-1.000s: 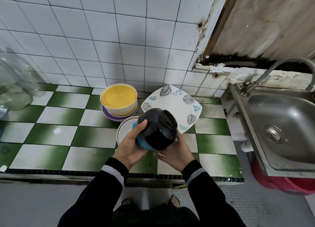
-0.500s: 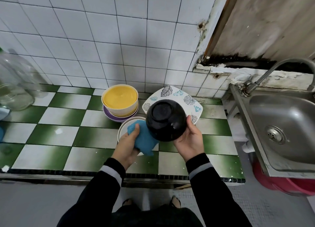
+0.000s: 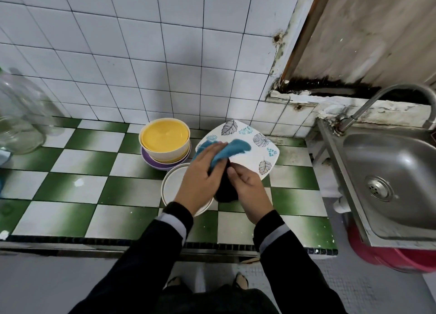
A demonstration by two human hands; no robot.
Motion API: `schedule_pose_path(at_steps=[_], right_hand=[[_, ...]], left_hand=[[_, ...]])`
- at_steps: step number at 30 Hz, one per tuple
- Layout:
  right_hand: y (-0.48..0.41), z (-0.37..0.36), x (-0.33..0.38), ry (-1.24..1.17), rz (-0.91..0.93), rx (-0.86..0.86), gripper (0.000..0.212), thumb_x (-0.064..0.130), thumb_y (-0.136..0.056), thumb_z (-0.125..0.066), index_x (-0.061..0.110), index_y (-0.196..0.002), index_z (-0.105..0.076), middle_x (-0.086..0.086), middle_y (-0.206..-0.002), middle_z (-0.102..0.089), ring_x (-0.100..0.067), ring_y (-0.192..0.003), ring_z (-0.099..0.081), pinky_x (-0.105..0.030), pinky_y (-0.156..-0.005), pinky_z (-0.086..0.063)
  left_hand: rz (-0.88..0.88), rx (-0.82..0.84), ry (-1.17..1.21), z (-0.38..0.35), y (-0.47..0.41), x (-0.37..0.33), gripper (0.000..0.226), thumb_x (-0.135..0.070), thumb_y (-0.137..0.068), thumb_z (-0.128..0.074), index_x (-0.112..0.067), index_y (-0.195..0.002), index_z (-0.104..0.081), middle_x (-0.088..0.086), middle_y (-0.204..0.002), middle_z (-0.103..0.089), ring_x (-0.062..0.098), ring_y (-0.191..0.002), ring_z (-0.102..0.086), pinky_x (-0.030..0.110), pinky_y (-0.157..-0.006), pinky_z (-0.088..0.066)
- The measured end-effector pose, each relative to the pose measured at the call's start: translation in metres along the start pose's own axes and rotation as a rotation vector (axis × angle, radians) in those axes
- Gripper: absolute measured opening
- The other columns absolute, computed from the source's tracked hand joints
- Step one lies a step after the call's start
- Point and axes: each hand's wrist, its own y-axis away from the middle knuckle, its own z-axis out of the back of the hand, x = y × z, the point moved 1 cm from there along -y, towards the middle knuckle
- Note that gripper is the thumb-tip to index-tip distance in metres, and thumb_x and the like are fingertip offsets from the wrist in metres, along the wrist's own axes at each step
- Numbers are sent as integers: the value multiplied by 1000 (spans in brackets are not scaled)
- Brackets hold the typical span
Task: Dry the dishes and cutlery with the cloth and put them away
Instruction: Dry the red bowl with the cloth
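Gripping the black bowl [image 3: 225, 194] from 3 o'clock with the right hand [image 3: 249, 188] and, from 9 o'clock with the left hand [image 3: 200, 181], holding the blue cloth [image 3: 232, 149] over its 12 o'clock side.

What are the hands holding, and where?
Left hand grips the blue cloth by its middle; right hand holds the black bowl at its side.

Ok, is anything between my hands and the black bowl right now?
Nothing blocks them. The right hand grips the black bowl directly; the left hand holds only the blue cloth against it, as drying needs.
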Motion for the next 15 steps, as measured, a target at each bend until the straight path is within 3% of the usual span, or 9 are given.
schedule_pose_path(at_steps=[2,4,7,9,11,13,15], right_hand=[[4,2,2,15,9,37,25,9,-104,-45,11,-99,-69,-1,-87,-72,-11,-80,-67,-23,-74,-55],[5,4,3,1,8,25,26,15,-104,-47,13,-98,-71,-3,-92,-73,-13,-86,-67,-27,-74,-56],[0,4,3,-59,-46,-30,23,24,-101,-52,14,-95,-72,-2,-89,-74,-14,-84,-67,-31,-72,-57],[-2,3,1,-108,-48,-68,22,15,-103,-49,13,-96,-70,2,-84,-74,-10,-79,-66,-26,-73,-57],[-3,1,4,-119,-51,-86,26,2,-103,-43,12,-100,-67,6,-86,-75,-7,-82,-69,-23,-80,-56],[-1,0,8,-72,-45,-64,27,1,-103,-42,12,-101,-66,9,-84,-76,-4,-80,-69,-20,-75,-56],[0,1,12,-26,-51,-20,27,10,-105,-42,13,-102,-69,6,-85,-76,-7,-81,-70,-25,-69,-59]], left_hand=[[186,14,72,11,-13,5,22,-38,-102,-47,-30,-116,-61,-2,-112,-67,17,-111,-59,39,-98,-49],[265,-6,139,15,-16,10,22,-40,-101,-48,-24,-105,-64,2,-98,-68,20,-99,-62,49,-91,-51],[81,-27,40,9,1,4,33,-42,-97,-48,-21,-118,-63,-3,-115,-65,13,-109,-58,44,-97,-49],[-128,-11,-65,0,12,-1,40,-37,-96,-49,-18,-130,-60,-5,-133,-58,13,-126,-50,40,-108,-42],[-248,5,-86,-4,14,-1,38,-32,-96,-50,-23,-132,-60,-9,-138,-55,13,-134,-45,38,-113,-36],[-143,-8,34,2,7,2,32,-30,-98,-48,-38,-128,-58,-13,-135,-56,6,-132,-46,29,-112,-36],[125,-26,202,11,-2,6,23,-31,-102,-46,-42,-119,-58,-12,-122,-63,7,-122,-54,31,-105,-44]])
